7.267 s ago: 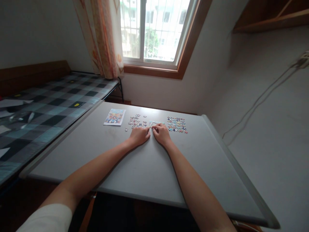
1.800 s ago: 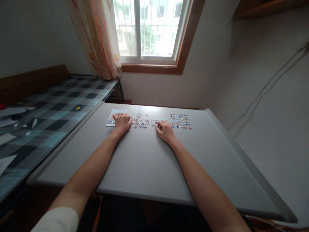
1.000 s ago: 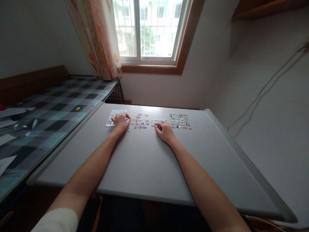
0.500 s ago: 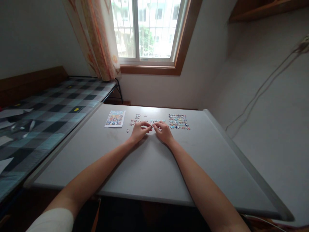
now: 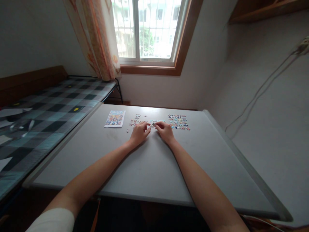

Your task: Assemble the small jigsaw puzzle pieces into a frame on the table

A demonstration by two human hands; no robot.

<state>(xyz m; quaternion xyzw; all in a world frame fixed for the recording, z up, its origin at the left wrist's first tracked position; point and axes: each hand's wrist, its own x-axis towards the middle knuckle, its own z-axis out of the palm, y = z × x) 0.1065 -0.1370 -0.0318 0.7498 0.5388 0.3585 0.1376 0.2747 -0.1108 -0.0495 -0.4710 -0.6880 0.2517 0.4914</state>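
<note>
Between my two hands, a small dark jigsaw puzzle piece (image 5: 154,124) is pinched in the fingertips of my right hand (image 5: 165,132). Just to its left, my left hand (image 5: 140,132) has its thumb and index finger apart, with no piece that I can make out between them. Behind the fingers lies a joined strip of light blue puzzle (image 5: 158,121), its lower part hidden by my right hand. Loose puzzle pieces (image 5: 134,122) are scattered beside my left hand. Several rows of pieces (image 5: 178,120) lie to the right of my right hand.
A printed picture sheet (image 5: 115,119) lies on the grey-white table (image 5: 154,174) at the left. One single piece (image 5: 127,130) sits apart near my left wrist. A bed with a checked cover (image 5: 53,112) runs along the table's left side, and a wall (image 5: 270,122) stands at the right.
My left thumb and index finger have parted and drawn slightly away from the piece. My right hand keeps hold of it, a little to the right of where it was.
</note>
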